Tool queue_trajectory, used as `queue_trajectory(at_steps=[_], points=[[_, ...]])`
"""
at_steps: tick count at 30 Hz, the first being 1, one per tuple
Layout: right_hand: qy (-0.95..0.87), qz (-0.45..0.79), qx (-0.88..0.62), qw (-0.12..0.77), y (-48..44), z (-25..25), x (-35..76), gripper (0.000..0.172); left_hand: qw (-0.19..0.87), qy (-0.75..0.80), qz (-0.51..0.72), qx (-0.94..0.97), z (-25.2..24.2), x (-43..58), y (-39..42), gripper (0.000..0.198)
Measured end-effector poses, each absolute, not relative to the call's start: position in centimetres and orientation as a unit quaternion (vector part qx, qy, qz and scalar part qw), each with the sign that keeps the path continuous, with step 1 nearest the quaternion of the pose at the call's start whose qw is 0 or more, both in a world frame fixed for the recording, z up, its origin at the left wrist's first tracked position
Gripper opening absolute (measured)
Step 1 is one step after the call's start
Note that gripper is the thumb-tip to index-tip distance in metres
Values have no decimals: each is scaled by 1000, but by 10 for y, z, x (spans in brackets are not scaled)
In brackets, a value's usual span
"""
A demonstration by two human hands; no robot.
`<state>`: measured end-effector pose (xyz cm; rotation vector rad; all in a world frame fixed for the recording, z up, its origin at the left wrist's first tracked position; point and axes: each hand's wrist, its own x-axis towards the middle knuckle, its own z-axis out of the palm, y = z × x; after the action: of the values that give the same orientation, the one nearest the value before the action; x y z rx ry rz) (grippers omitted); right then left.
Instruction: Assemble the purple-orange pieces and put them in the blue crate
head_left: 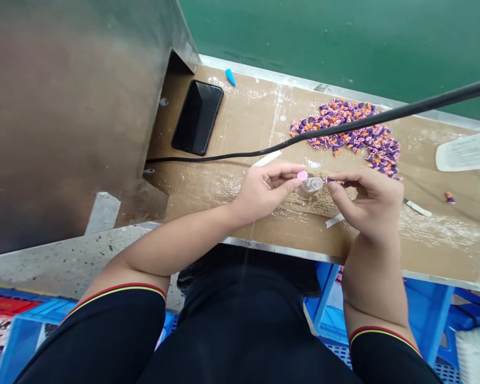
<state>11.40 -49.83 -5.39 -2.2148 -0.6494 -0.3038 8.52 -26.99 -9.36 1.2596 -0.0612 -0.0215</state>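
Between thumb and forefinger, my left hand pinches a small round pink piece. My right hand is closed on a tiny purple-and-orange piece, mostly covered by the fingertips. Between the two hands a small clear bottle stands on the cardboard-covered table. Both hands are close to it; whether either touches it I cannot tell. Behind the right hand lies a heap of small purple, orange and pink pieces, similar in colour to the one I hold.
A black cable crosses above the table, passing over the heap. At the left lie a phone and a blue tip beside a metal housing. At the right are a thin blade-like tool, a loose piece and a white container.
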Motion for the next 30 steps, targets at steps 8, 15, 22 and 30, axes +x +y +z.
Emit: queue_trajectory(at_steps=[8,15,22,30], points=[[-196,-98,-783,582,-463,-61,95,11,810,-12,-9,587,-93,84,-273,42],[-192,-101,-780,587,-460,-62,93,10,811,-43,13,584,-87,84,-273,33],[-197,-88,-771,600,-459,-62,94,7,850,-18,-69,522,-89,89,-269,37],[-225,-144,-780,566,-456,-65,95,14,888,45,-121,441,-93,90,-274,46]])
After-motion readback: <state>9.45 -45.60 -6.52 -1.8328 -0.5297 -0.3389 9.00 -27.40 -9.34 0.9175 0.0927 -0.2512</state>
